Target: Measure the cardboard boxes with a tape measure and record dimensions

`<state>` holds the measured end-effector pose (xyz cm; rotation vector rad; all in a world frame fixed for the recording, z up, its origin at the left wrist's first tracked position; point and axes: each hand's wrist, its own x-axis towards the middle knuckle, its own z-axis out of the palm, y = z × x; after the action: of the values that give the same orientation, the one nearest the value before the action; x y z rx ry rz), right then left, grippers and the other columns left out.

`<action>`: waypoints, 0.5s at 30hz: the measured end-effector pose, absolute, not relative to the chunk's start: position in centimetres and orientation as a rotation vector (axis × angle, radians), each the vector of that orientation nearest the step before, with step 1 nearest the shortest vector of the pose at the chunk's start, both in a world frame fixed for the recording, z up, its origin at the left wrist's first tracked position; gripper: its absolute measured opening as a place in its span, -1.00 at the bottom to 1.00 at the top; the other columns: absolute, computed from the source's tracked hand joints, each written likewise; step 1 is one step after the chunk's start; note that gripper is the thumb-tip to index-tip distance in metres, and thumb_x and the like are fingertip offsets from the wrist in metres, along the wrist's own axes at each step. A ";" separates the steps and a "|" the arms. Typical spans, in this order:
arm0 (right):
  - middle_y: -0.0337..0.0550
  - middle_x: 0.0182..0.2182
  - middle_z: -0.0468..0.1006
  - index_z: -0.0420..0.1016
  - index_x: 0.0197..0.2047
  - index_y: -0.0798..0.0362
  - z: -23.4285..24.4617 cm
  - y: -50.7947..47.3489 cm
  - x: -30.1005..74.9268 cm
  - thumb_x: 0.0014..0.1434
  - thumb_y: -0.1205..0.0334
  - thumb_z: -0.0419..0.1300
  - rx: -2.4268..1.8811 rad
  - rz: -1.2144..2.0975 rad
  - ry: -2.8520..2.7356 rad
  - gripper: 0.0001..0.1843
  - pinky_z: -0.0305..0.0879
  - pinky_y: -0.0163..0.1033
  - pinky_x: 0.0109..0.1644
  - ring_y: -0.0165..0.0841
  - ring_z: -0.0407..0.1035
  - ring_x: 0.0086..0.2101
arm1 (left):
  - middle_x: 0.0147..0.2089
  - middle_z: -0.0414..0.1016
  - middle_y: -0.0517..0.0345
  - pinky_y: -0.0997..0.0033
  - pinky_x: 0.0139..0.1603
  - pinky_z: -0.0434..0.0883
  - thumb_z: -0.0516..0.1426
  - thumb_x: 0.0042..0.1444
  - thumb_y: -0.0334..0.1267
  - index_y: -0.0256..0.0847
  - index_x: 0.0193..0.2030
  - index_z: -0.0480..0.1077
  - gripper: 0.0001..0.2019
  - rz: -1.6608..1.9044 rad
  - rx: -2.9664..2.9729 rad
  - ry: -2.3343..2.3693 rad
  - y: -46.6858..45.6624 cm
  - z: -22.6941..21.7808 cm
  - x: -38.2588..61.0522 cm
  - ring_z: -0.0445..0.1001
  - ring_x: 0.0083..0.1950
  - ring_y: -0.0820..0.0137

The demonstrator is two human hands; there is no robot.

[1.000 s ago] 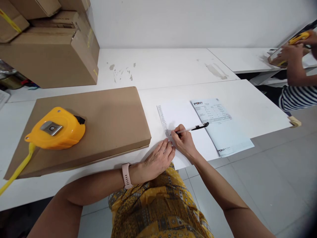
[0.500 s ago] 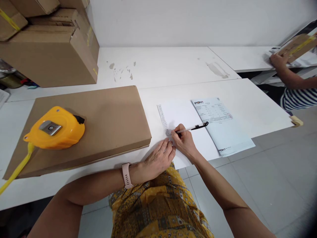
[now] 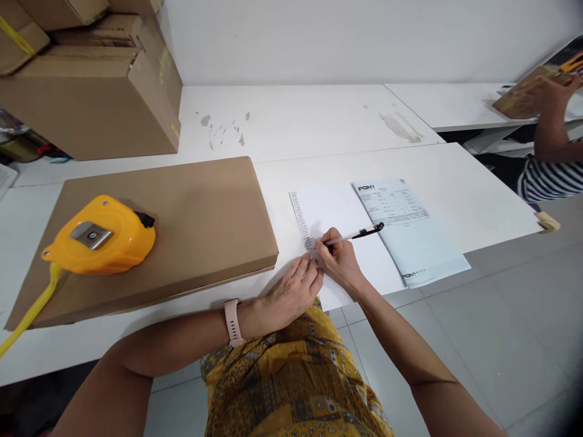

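My right hand is closed round a pen with a clear barrel and a black cap end. Its tip touches a white sheet of paper, at the foot of a narrow column of handwriting along the left edge. My left hand lies flat with fingers stretched out, over the lower left edge of the sheet and the table. Printed pale blue papers marked PONY overlap the sheet's right side. Left of my hands, a yellow tape measure rests on a flat cardboard box.
Stacked cardboard boxes stand at the back left against the wall. The white table has worn patches. At the far right, another person's hand is at a small cardboard box, near an orange-yellow tool.
My hands and the pen have barely moved. At the far right, the other person's arm has risen, the small box sits differently, and an orange-yellow tool has come into view.
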<state>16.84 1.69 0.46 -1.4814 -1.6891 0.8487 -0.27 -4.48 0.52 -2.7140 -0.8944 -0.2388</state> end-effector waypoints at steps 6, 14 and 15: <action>-0.40 -0.63 0.26 0.21 -0.39 -0.06 0.6 1.7 16.8 0.22 0.18 0.12 -1.498 0.850 -1.667 -0.83 0.08 -0.27 -0.48 -0.43 0.15 -0.60 | 0.28 0.43 -0.41 0.01 0.39 0.25 -0.01 0.35 -0.36 -0.58 0.29 0.30 -0.56 -0.210 -2.726 -0.895 -4.5 0.7 -0.3 0.39 0.34 0.00; -0.41 -0.63 0.21 0.19 -0.40 -0.06 0.5 1.8 16.8 0.22 0.16 0.12 -1.499 0.821 -1.666 -0.81 0.08 -0.27 -0.48 -0.44 0.12 -0.60 | 0.28 0.42 -0.44 0.00 0.38 0.25 0.01 0.36 -0.36 -0.59 0.29 0.30 -0.56 -0.239 -2.727 -0.897 -4.5 0.4 -0.2 0.39 0.33 -0.02; -0.41 -0.63 0.22 0.19 -0.40 -0.06 0.5 1.8 16.8 0.22 0.17 0.12 -1.498 0.827 -1.667 -0.81 0.08 -0.27 -0.48 -0.44 0.12 -0.60 | 0.28 0.42 -0.43 0.00 0.38 0.25 0.00 0.36 -0.36 -0.59 0.28 0.30 -0.57 -0.238 -2.725 -0.897 -4.5 0.4 -0.2 0.40 0.33 -0.02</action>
<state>16.77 1.81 0.50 -1.4978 -1.6674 0.8267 -0.24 -4.51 0.43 -2.7252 -0.8970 -0.2377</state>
